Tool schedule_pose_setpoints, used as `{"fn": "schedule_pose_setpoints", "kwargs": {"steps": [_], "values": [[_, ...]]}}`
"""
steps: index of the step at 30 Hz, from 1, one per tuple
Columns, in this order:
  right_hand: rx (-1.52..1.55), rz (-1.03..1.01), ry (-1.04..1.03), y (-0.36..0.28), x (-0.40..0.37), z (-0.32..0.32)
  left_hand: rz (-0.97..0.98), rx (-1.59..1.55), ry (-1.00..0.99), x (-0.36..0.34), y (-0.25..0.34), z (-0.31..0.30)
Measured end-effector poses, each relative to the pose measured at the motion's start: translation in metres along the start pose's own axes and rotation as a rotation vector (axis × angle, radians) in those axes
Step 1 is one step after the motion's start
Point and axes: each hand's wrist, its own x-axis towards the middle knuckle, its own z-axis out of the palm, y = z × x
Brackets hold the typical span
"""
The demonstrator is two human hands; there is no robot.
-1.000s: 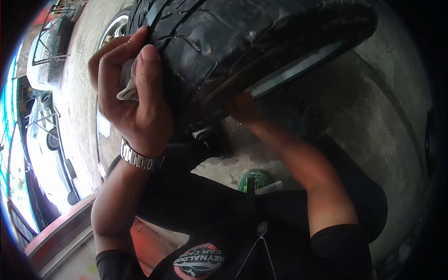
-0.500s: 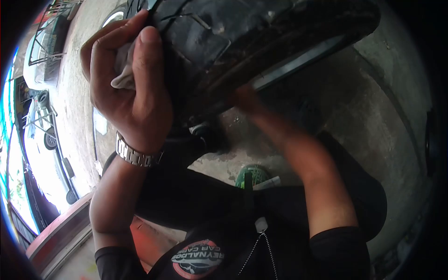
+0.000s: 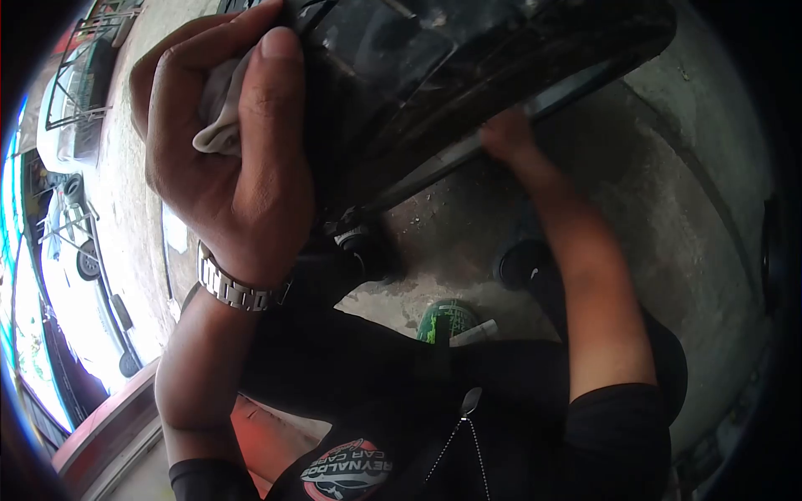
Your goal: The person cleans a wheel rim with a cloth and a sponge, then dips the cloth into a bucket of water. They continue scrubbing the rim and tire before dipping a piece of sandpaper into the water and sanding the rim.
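Observation:
A large black tyre-like piece (image 3: 434, 92) with grooves and a scuffed, shiny surface fills the top of the view. My left hand (image 3: 238, 142) is closed round a crumpled pale cloth (image 3: 220, 108), its thumb and fingertips against the left end of the black piece. Under the lower edge runs a light grey strip (image 3: 447, 159) with a dark rim. My right hand (image 3: 507, 134) reaches up to this strip; its fingers are mostly hidden there, so their grip does not show.
A green container (image 3: 447, 321) stands on the concrete floor (image 3: 468, 225) between my legs. Dark shoes show below the black piece. Parked vehicles (image 3: 83, 242) are at the left, past a bright floor. A red-edged ledge (image 3: 109, 417) is at lower left.
My right hand has moved right and slightly up along the underside, uncovering more of the grey strip. My left hand has shifted slightly, still with the cloth.

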Motion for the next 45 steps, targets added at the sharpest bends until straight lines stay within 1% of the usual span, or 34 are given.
{"fn": "schedule_pose_setpoints", "kwargs": {"steps": [1, 3, 4, 6, 7, 9, 10, 11, 13, 14, 16, 18, 19, 21, 22, 23, 24, 25, 28, 31, 33, 34, 36, 37, 38, 39, 41, 42, 43, 44, 45], "values": [[-0.127, -0.051, 0.149, 0.001, 0.004, 0.001, -0.03, -0.012, 0.007, 0.001, 0.0, 0.001], [0.154, 0.226, 0.083, -0.051, 0.001, 0.039, -0.055, -0.004, -0.004, -0.001, 0.005, 0.002], [0.283, 0.369, 0.076, -0.079, 0.001, 0.054, -0.02, 0.025, -0.004, 0.002, 0.006, 0.004], [0.375, 0.151, 0.062, -0.108, -0.003, 0.045, 0.001, 0.023, 0.004, 0.008, 0.006, 0.008], [0.356, 0.13, -0.051, -0.103, -0.004, 0.024, -0.02, -0.007, 0.013, 0.007, 0.007, 0.01], [0.198, 0.011, -0.136, -0.042, -0.011, 0.006, 0.109, 0.016, -0.008, 0.008, -0.005, 0.005], [0.066, -0.093, -0.115, 0.005, -0.013, 0.007, 0.174, 0.027, -0.017, 0.008, -0.011, 0.002], [-0.029, -0.088, -0.012, 0.012, -0.02, 0.006, 0.301, 0.014, -0.023, 0.009, -0.033, 0.001], [-0.227, -0.105, 0.197, 0.021, -0.018, 0.003, 0.257, 0.044, -0.027, 0.011, -0.025, 0.002], [-0.122, 0.122, 0.051, 0.0, -0.036, 0.046, 0.079, 0.064, -0.051, 0.003, 0.001, 0.004], [0.267, 0.237, 0.187, -0.086, -0.02, 0.074, -0.043, 0.092, -0.043, 0.011, 0.022, 0.007], [0.584, 0.079, 0.329, -0.125, -0.015, 0.05, -0.024, 0.112, -0.043, 0.01, 0.02, 0.009], [0.607, 0.04, 0.231, -0.112, -0.015, 0.046, -0.083, 0.083, -0.05, 0.009, 0.022, 0.009], [0.239, -0.127, 0.141, -0.058, -0.019, 0.027, -0.059, 0.136, -0.069, 0.009, 0.017, 0.005], [-0.15, -0.247, 0.141, -0.005, -0.021, 0.01, -0.052, 0.165, -0.08, 0.007, 0.015, 0.002], [-0.127, -0.156, -0.256, 0.045, -0.009, -0.025, -0.046, 0.199, -0.073, 0.006, 0.015, 0.001], [-0.165, -0.006, -0.256, 0.062, 0.008, -0.054, -0.05, 0.188, -0.062, 0.007, 0.014, 0.002], [-0.197, 0.139, -0.266, 0.066, 0.014, -0.067, -0.065, 0.184, -0.056, 0.005, 0.013, 0.001], [-0.175, 0.16, 0.213, 0.031, 0.014, -0.02, -0.086, 0.175, -0.046, 0.002, 0.017, 0.002], [0.276, 0.413, 0.391, -0.09, -0.006, 0.072, -0.06, 0.2, -0.058, 0.003, 0.02, 0.003], [0.622, 0.339, 0.303, -0.129, -0.01, 0.067, -0.062, 0.182, -0.041, 0.005, 0.017, 0.004], [0.651, 0.286, 0.233, -0.139, -0.012, 0.038, -0.071, 0.171, -0.038, 0.003, 0.016, 0.003], [0.543, 0.048, 0.013, -0.114, -0.018, 0.026, -0.056, 0.181, -0.052, 0.003, 0.013, 0.0], [0.396, -0.146, -0.128, -0.06, -0.014, 0.029, -0.036, 0.195, -0.051, 0.003, 0.01, -0.001], [0.245, -0.121, -0.089, -0.006, -0.018, 0.015, -0.028, 0.215, -0.058, 0.001, 0.01, -0.004], [0.101, -0.09, -0.057, 0.016, -0.021, -0.004, -0.057, 0.19, -0.042, 0.0, 0.013, -0.003], [-0.23, 0.014, 0.171, 0.003, -0.021, 0.009, -0.084, 0.141, -0.008, -0.001, 0.01, -0.003], [-0.395, 0.079, 0.28, -0.02, -0.025, 0.011, -0.1, 0.108, -0.004, -0.003, 0.012, -0.003], [0.083, 0.294, 0.028, -0.057, -0.014, 0.036, -0.069, 0.14, -0.005, -0.003, 0.014, -0.002], [0.477, 0.607, -0.13, -0.095, -0.003, 0.059, -0.06, 0.12, 0.004, -0.001, 0.014, 0.0], [0.652, 0.549, 0.039, -0.144, 0.012, 0.054, -0.051, 0.104, 0.008, 0.0, 0.012, 0.002]]}}
